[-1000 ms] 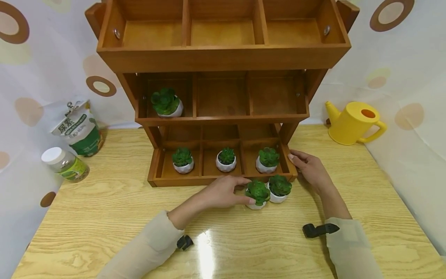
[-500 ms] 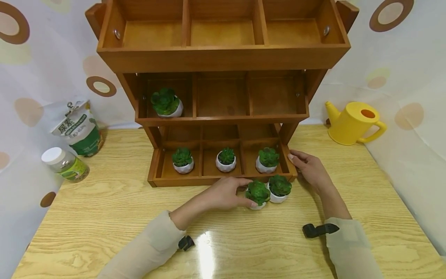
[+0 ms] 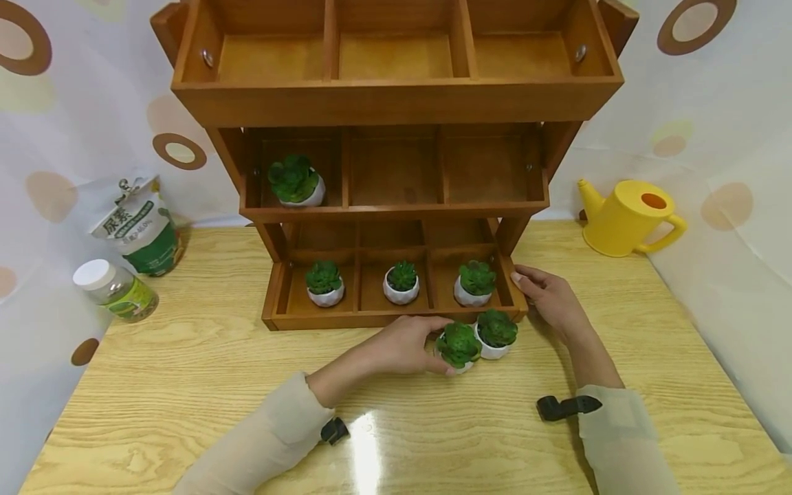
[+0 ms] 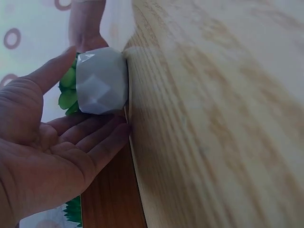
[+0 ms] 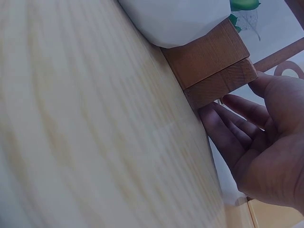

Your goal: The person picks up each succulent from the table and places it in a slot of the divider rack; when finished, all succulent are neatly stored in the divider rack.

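My left hand [image 3: 405,346] holds a potted succulent [image 3: 458,344] near the shelf's lower front, thumb on the near side and fingers on the far side. In the left wrist view, its white faceted pot [image 4: 102,81] stands close over the table between thumb and fingers. Right beside it is a second potted succulent [image 3: 496,333]. My right hand [image 3: 553,299] rests against the right end of the wooden shelf's bottom tier [image 3: 396,320]. Seen from the right wrist, the thumb is at the top corner and fairly straight fingers reach the lower edge of the tier [image 5: 221,83].
Three potted succulents, including one in the middle [image 3: 401,287], occupy the bottom tier's compartments. Another potted succulent [image 3: 303,185] sits in the middle tier's left compartment. A jar [image 3: 117,290] and a bag [image 3: 145,230] stand left; a yellow watering can [image 3: 628,218] stands right.
My left hand has shifted slightly right and toward me, its thumb reaching further round the pot. That succulent has moved slightly right. The right hand has stayed at the shelf end.
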Tool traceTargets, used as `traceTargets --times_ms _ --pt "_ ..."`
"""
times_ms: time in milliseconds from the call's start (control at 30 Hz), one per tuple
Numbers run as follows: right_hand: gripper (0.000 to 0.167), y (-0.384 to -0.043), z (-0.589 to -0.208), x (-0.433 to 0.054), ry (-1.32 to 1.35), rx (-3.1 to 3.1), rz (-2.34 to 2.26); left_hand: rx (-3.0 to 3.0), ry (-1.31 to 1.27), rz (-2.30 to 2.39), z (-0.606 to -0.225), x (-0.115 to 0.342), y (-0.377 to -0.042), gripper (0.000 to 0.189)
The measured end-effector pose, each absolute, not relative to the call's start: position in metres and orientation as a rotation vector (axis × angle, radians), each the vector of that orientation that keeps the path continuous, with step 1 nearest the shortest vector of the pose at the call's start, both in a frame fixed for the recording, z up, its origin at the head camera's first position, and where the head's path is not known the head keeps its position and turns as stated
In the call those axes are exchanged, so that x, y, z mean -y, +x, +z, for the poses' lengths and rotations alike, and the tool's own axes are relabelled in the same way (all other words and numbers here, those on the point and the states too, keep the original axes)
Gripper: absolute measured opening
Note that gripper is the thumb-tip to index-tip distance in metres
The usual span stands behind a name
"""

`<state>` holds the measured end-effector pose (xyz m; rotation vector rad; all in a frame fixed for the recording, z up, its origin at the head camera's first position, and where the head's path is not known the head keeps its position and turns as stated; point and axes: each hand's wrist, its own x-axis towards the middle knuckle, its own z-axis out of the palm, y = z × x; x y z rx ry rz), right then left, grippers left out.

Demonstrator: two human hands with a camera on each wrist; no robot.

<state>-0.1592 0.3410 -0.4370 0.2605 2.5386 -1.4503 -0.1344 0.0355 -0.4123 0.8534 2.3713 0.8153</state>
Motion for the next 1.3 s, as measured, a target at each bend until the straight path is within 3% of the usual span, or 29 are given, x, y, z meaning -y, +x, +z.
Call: traceTargets --times_ms 1300 --pt "0.07 -0.1578 -0.4364 -0.3416 0.256 -2.539 -1.465 -2.403 0.904 0.8 -0.4158 -0.0446 -0.1305 0.07"
